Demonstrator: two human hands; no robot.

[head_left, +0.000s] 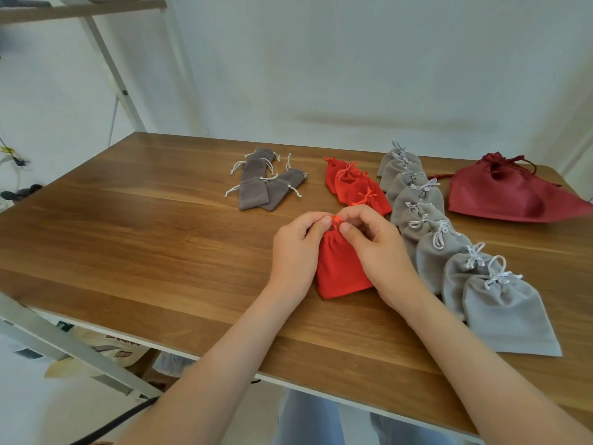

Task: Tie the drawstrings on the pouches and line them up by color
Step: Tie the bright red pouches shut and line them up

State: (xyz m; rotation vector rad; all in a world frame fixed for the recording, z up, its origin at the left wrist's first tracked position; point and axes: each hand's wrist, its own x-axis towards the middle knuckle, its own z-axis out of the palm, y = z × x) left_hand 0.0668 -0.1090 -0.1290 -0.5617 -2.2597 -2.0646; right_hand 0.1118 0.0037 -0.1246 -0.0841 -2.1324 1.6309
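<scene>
- Table (128,239): wooden top, all pouches lie on it.
- Red pouch (340,271): 1, near the front middle of the table between the two hands, bottom edge on the wood, neck gathered and pointing away from the person.
- Drawstring (336,220): red, a small loop visible at the pouch neck; whether a knot is formed cannot be told.
- Left hand (296,248): thumb and curled fingers pinch the drawstring from the left side of the neck.
- Right hand (378,242): thumb and forefinger pinch the same drawstring from the right; palm lies against the pouch's right edge.
- Red row (353,184): 3 pouches, tied, overlapping one another, just beyond the held pouch.
- Light grey row (510,316): 9 bows counted, so 9 pouches, overlapping in a diagonal line from the far edge toward the near right; white cords tied.
- Dark grey group (253,194): 4 small pouches counted, loosely heaped at the far middle, white cords loose, well apart from the rows.
- Dark red bag (513,194): 1, larger, far right, just beside the light grey row, neck drawn in.
</scene>
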